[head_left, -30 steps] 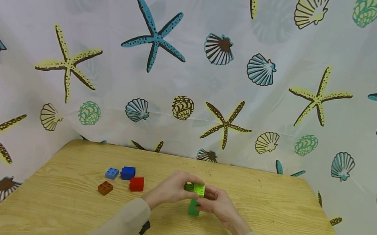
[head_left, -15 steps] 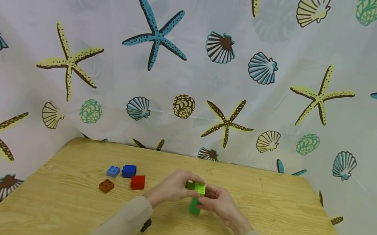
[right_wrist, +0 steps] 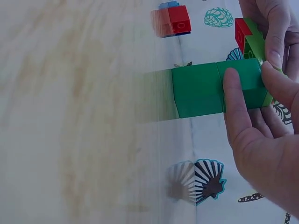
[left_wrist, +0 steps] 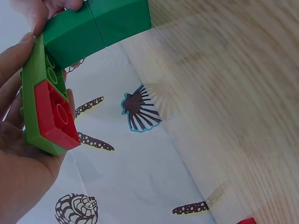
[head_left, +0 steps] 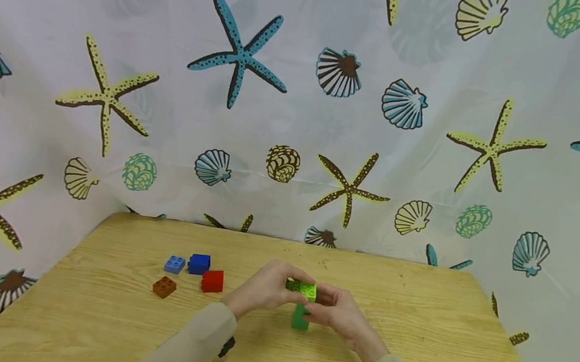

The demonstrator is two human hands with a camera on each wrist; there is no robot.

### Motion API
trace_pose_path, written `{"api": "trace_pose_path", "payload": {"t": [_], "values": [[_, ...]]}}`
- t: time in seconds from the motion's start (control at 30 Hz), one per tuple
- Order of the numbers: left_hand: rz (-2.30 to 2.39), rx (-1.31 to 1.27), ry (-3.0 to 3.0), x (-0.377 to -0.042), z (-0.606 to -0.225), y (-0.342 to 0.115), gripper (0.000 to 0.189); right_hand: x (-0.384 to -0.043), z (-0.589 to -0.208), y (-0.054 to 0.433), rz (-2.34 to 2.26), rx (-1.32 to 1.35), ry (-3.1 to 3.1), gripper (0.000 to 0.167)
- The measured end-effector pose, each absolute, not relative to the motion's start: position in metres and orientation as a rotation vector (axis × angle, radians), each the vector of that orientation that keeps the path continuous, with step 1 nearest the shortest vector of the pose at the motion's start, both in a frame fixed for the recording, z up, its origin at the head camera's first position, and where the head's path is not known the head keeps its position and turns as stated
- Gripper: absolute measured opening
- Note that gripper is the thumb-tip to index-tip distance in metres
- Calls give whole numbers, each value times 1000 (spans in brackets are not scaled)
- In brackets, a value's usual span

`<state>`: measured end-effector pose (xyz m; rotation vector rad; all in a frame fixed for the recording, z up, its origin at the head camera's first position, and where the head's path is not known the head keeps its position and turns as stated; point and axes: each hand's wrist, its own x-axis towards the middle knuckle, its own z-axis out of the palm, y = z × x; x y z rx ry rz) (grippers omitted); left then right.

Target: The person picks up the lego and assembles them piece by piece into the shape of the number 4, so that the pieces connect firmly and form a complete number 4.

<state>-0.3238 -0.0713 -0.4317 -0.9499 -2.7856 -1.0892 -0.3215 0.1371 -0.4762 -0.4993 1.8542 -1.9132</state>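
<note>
Two dark green building bricks point(right_wrist: 198, 89) stand stacked as a column on the table, as the right wrist view shows. Light green bricks point(head_left: 308, 291) lie across its top and jut out to the left, with a red brick point(left_wrist: 52, 114) attached beneath the overhang. My left hand point(head_left: 265, 290) grips the overhanging light green bricks between thumb and fingers. From the other side, my right hand point(head_left: 340, 315) holds the upper part of the column, a finger along the upper dark green brick. In the head view my fingers hide part of the structure.
Left of the hands lie a red brick point(head_left: 212, 281), a dark blue brick point(head_left: 199, 264), a light blue brick point(head_left: 174, 264) and a brown brick point(head_left: 164, 287). A shell-patterned cloth point(head_left: 300, 114) rises behind the wooden table point(head_left: 415, 325).
The head view has shifted slightly. Both hands keep the same hold, and the bricks show no visible movement.
</note>
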Motion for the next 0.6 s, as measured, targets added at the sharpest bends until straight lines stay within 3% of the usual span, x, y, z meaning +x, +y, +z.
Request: {"api": "trace_pose_path", "payload": {"t": [0.6], "values": [[-1152,-955,-2826,-329,-432,-73,31,-320,-474,136,-1941,-477,1839,61]]}}
